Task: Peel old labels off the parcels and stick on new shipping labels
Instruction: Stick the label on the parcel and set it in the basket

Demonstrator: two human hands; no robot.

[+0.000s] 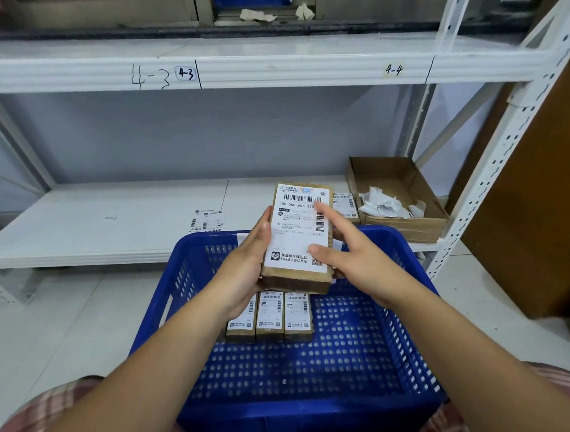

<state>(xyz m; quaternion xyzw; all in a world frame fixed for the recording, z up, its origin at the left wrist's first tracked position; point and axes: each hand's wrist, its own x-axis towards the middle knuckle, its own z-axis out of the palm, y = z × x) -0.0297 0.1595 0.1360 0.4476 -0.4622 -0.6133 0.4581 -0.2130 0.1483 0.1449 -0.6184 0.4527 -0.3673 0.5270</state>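
Labelled brown parcel [296, 238], held tilted.

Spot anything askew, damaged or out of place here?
Nothing damaged. The label on the held parcel lies flat and square. Only loose ends: label sheets lying bare on the shelf behind the basket, and crumpled white paper in the open cardboard box.

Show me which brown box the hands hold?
The brown cardboard parcel in the left hand, above the blue plastic basket; three others lie inside.
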